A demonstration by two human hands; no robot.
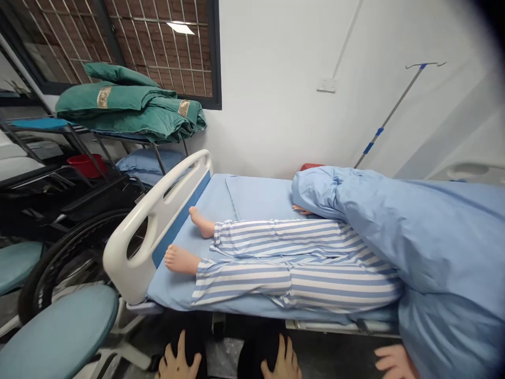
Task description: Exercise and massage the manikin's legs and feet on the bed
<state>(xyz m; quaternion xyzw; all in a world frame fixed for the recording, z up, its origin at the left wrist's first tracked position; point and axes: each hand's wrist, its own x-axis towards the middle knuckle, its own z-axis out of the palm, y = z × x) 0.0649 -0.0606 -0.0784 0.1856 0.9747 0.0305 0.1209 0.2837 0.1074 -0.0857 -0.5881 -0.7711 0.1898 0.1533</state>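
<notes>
My left hand point(179, 362) lies on my left knee at the bottom of the view, its fingers spread and nothing in it. On the other knee rests my right hand point(283, 362), also spread and holding nothing. In front of my knees, a figure that looks like a manikin lies on a bed, in blue-and-white striped trousers point(300, 279) with bare feet point(181, 260) towards the left. A bunched light blue quilt point(426, 237) covers its upper body. From under the quilt's near edge a hand point(396, 362) hangs beside the bed; another shows at the far side.
The bed's white footboard point(134, 252) stands left. Beyond it are a wheelchair point(79, 252), a round teal stool point(63, 326), a red bucket point(87, 165) and folded green bedding point(130, 105). An IV pole point(394, 110) rises behind the bed at right.
</notes>
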